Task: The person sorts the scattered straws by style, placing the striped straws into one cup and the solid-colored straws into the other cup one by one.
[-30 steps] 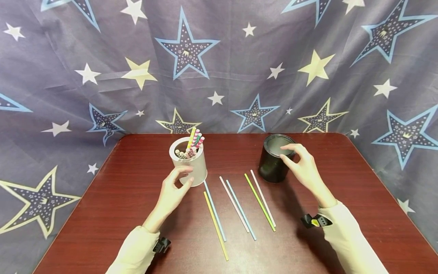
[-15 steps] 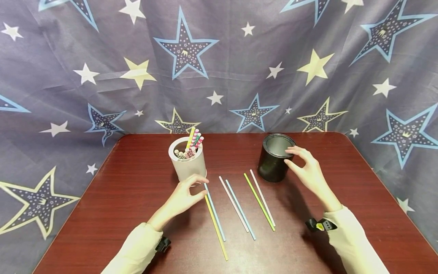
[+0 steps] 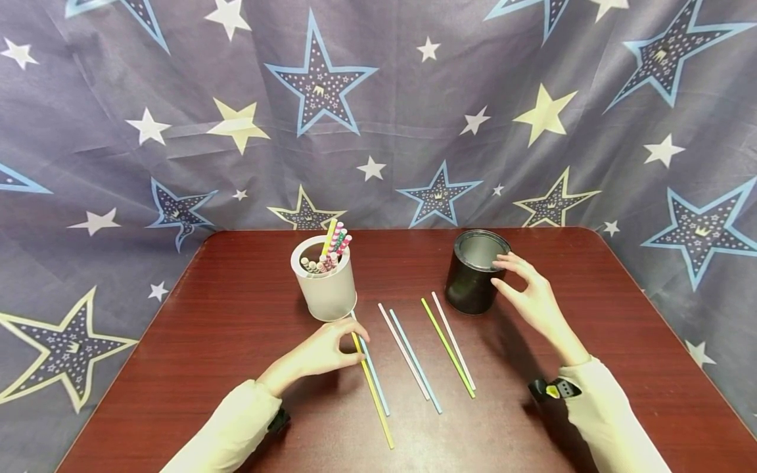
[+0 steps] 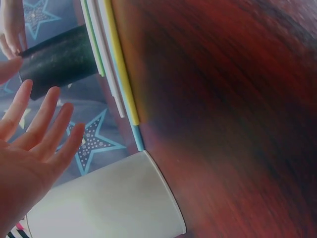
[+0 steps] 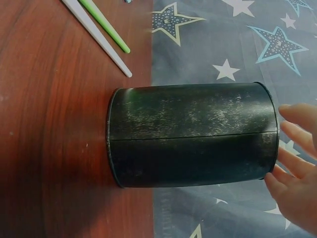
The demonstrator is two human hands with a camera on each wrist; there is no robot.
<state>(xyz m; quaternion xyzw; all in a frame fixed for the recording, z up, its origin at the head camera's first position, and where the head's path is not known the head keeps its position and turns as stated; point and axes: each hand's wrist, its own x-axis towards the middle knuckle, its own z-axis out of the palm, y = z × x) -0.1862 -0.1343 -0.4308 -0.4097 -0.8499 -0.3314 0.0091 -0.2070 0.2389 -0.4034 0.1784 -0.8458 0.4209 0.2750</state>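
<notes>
My left hand [image 3: 322, 351] hovers over the upper part of a yellow straw [image 3: 378, 407] and a blue straw [image 3: 378, 387], thumb and fingers apart with nothing between them. Behind it stands a white can [image 3: 327, 295] filled with patterned straws [image 3: 337, 243]. In the left wrist view the left fingers [image 4: 37, 130] spread above the table. At the right, my right hand [image 3: 532, 302] is by the rim of a black can [image 3: 471, 286]. Its fingers curve loosely at the rim in the right wrist view; whether they touch it I cannot tell.
Between the cans lie a pink straw [image 3: 405, 355], a second blue straw [image 3: 416, 361], a green straw [image 3: 451, 355] and another pink straw [image 3: 454, 341]. All rest on a red-brown table [image 3: 195, 368]. A star-patterned curtain [image 3: 390, 118] hangs behind it.
My left hand has come down from beside the white can toward the yellow and blue straws. The right hand drew back slightly to the right at the black can's rim, then stayed put.
</notes>
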